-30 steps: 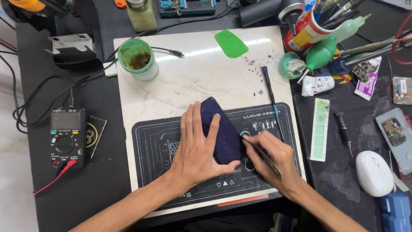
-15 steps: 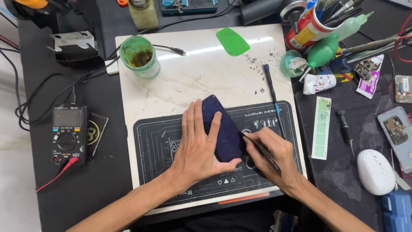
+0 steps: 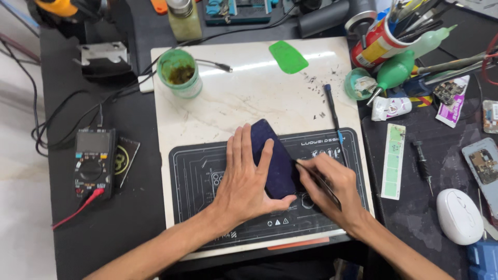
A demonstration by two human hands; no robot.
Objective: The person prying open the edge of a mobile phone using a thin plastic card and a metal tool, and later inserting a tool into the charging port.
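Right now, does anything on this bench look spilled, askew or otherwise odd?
Small dark flecks lie scattered on the white slab near the green pick, like debris. The phone lies askew across the mat. Nothing looks spilled.

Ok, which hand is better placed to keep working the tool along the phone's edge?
Right. The right hand already grips the thin tool, its tip at the dark blue phone's right edge. The left hand lies flat on the phone, pinning it to the mat.
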